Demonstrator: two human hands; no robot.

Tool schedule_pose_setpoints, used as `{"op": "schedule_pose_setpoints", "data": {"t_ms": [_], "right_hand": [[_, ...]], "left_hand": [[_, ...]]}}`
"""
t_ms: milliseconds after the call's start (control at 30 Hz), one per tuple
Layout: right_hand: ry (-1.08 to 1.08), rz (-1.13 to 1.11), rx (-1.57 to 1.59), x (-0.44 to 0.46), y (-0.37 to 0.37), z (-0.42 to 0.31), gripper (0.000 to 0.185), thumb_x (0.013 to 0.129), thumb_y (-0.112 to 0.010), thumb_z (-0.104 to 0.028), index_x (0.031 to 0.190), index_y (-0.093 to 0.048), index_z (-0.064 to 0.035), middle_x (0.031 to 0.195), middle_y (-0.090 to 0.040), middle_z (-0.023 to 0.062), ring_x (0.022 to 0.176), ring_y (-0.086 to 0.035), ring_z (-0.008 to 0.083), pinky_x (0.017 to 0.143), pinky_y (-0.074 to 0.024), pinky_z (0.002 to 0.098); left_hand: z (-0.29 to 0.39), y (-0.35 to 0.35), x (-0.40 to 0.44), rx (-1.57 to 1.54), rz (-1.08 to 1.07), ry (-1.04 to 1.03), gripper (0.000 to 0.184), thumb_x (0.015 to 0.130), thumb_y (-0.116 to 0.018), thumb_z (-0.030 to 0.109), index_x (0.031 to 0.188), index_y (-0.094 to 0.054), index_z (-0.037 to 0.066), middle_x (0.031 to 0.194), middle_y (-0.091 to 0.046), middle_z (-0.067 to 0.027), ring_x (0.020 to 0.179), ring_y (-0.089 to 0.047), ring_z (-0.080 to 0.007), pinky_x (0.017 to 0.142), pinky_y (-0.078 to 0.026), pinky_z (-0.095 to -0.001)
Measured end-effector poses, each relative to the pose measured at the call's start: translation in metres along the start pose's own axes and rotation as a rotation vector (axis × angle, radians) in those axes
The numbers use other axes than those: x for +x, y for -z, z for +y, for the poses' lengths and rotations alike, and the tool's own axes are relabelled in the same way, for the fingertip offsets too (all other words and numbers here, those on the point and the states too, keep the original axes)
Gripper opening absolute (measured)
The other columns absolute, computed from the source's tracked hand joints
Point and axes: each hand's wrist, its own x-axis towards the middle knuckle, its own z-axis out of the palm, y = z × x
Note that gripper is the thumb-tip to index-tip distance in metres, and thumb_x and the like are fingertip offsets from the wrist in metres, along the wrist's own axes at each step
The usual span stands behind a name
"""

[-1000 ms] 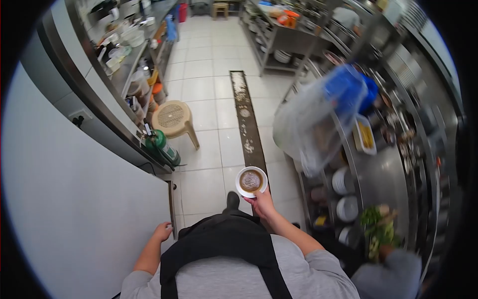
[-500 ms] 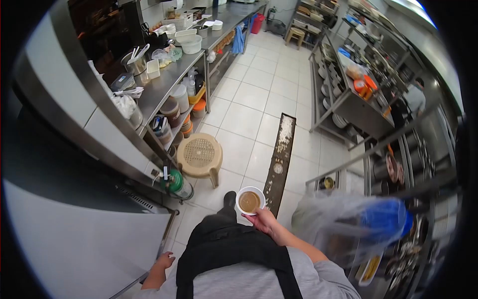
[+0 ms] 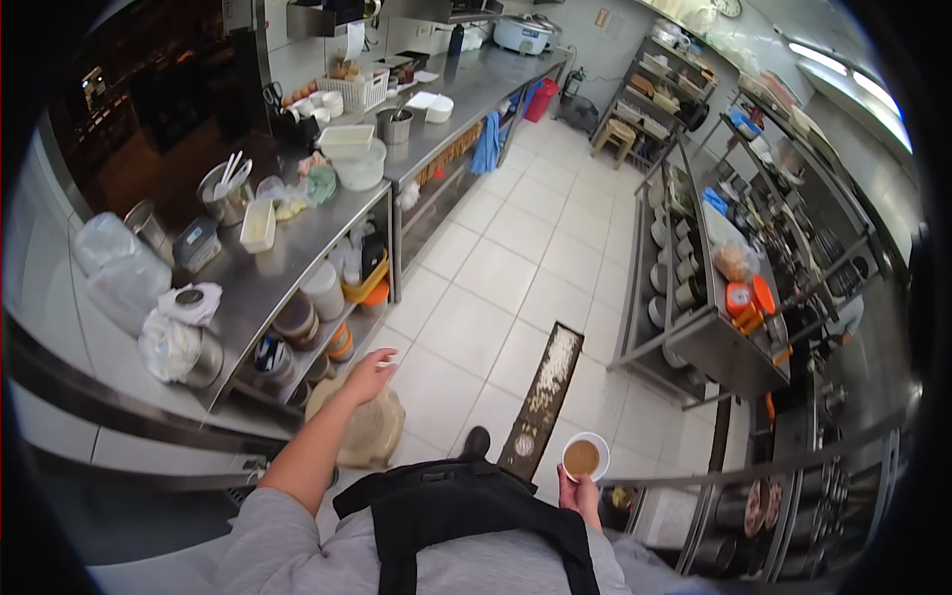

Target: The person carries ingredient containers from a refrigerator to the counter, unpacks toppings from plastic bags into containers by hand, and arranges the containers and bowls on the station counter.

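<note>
In my right hand (image 3: 581, 496) is a small white bowl (image 3: 607, 462) with brown liquid (image 3: 580, 457) in it. My fingers grip its near side, and it is held over the tiled floor, right of the drain channel. My left hand (image 3: 371, 375) reaches forward with fingers stretched out and nothing in it. It appears above the beige plastic stool (image 3: 382, 421), whose seat my forearm partly hides.
A steel counter (image 3: 327, 213) with containers and utensils runs along the left. The floor drain (image 3: 540, 407) holds pale scraps. On the right stands a steel rack (image 3: 734, 332) with pots and orange items. Shelving (image 3: 654, 89) stands at the far end.
I have moved forward along the aisle, with the stool and drain now nearer. My left hand has swung up and forward from my side. The bowl, still in my right hand, has shifted right.
</note>
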Motion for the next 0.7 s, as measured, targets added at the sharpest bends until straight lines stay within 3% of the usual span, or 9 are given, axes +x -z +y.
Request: {"op": "schedule_pose_setpoints", "data": {"t_ms": [100, 167, 233, 367, 433, 533, 567, 633, 700], "right_hand": [[0.001, -0.028, -0.013, 0.076, -0.026, -0.017, 0.05, 0.081, -0.038, 0.01, 0.13, -0.035, 0.0029, 0.123, -0.05, 0.023, 0.111, -0.055, 0.0368, 0.094, -0.0517, 0.0465], [-0.04, -0.015, -0.119, 0.123, -0.068, -0.029, 0.05, 0.083, -0.038, 0.008, 0.131, -0.035, -0.0002, 0.123, -0.05, 0.0223, 0.109, -0.057, 0.0369, 0.09, -0.054, 0.0459], [-0.08, -0.016, -0.165, 0.151, -0.123, -0.038, 0.05, 0.083, -0.039, 0.008, 0.132, -0.034, -0.0021, 0.122, -0.051, 0.0219, 0.109, -0.057, 0.037, 0.089, -0.0545, 0.0456], [-0.233, -0.309, -0.4, 0.24, -0.231, -0.042, 0.052, 0.086, -0.04, 0.005, 0.135, -0.029, -0.0087, 0.119, -0.051, 0.021, 0.106, -0.059, 0.0371, 0.086, -0.0563, 0.0434], [-0.278, -0.435, -0.545, 0.255, -0.296, -0.039, 0.05, 0.087, -0.041, 0.002, 0.134, -0.028, -0.0092, 0.117, -0.052, 0.0213, 0.097, -0.063, 0.0365, 0.079, -0.0589, 0.0404], [-0.466, -0.556, -0.652, 0.3, -0.374, -0.022, 0.043, 0.092, -0.042, -0.004, 0.132, -0.028, -0.0127, 0.116, -0.053, 0.0203, 0.092, -0.064, 0.0372, 0.072, -0.0597, 0.0375], [-0.482, -0.572, -0.675, 0.305, -0.402, -0.015, 0.043, 0.092, -0.042, -0.004, 0.132, -0.028, -0.0127, 0.116, -0.053, 0.0203, 0.092, -0.064, 0.0372, 0.072, -0.0597, 0.0375], [-0.532, -0.668, -0.787, 0.312, -0.453, 0.001, 0.04, 0.093, -0.041, -0.006, 0.131, -0.029, -0.0102, 0.113, -0.055, 0.0194, 0.089, -0.066, 0.0347, 0.071, -0.0595, 0.0372], [-0.566, -0.726, -0.828, 0.322, -0.499, 0.023, 0.039, 0.094, -0.04, -0.007, 0.131, -0.029, -0.0087, 0.113, -0.055, 0.0194, 0.088, -0.066, 0.0338, 0.072, -0.0593, 0.0375]], "left_hand": [[0.041, -0.045, 0.062, -0.094, -0.112, -0.108, 0.039, 0.087, -0.063, 0.019, 0.125, -0.054, 0.011, 0.113, -0.058, -0.0092, 0.088, -0.06, -0.0175, 0.078, -0.049, -0.0297], [0.051, -0.07, 0.077, -0.197, -0.202, -0.019, 0.039, 0.088, -0.062, 0.023, 0.124, -0.054, 0.011, 0.114, -0.059, -0.0096, 0.093, -0.06, -0.0178, 0.081, -0.048, -0.0304], [0.035, -0.087, 0.08, -0.08, -0.22, 0.106, 0.04, 0.089, -0.061, 0.029, 0.124, -0.055, 0.011, 0.115, -0.061, -0.0101, 0.098, -0.059, -0.0194, 0.085, -0.047, -0.0322], [0.01, -0.073, 0.087, -0.056, -0.187, 0.221, 0.04, 0.089, -0.061, 0.029, 0.122, -0.056, 0.007, 0.109, -0.063, -0.0104, 0.099, -0.058, -0.0193, 0.088, -0.045, -0.0322], [0.011, -0.061, 0.09, -0.304, 0.077, 0.436, 0.037, 0.09, -0.059, 0.026, 0.121, -0.056, 0.005, 0.103, -0.064, -0.0083, 0.095, -0.058, -0.0159, 0.085, -0.046, -0.03], [0.039, -0.029, 0.115, -0.315, 0.465, 0.44, 0.028, 0.091, -0.057, 0.017, 0.115, -0.059, 0.004, 0.101, -0.064, -0.0065, 0.084, -0.058, -0.0119, 0.078, -0.047, -0.0266], [0.039, -0.021, 0.126, -0.328, 0.493, 0.453, 0.028, 0.091, -0.057, 0.017, 0.115, -0.059, 0.004, 0.101, -0.064, -0.0065, 0.084, -0.058, -0.0119, 0.078, -0.047, -0.0266], [0.036, 0.002, 0.152, -0.311, 0.702, 0.237, 0.025, 0.088, -0.059, 0.01, 0.112, -0.06, 0.005, 0.102, -0.062, -0.0067, 0.079, -0.059, -0.012, 0.074, -0.048, -0.0253], [0.058, 0.033, 0.185, -0.201, 0.775, 0.197, 0.026, 0.086, -0.061, 0.007, 0.111, -0.06, 0.005, 0.102, -0.06, -0.0072, 0.077, -0.059, -0.0124, 0.071, -0.049, -0.0249]]}}
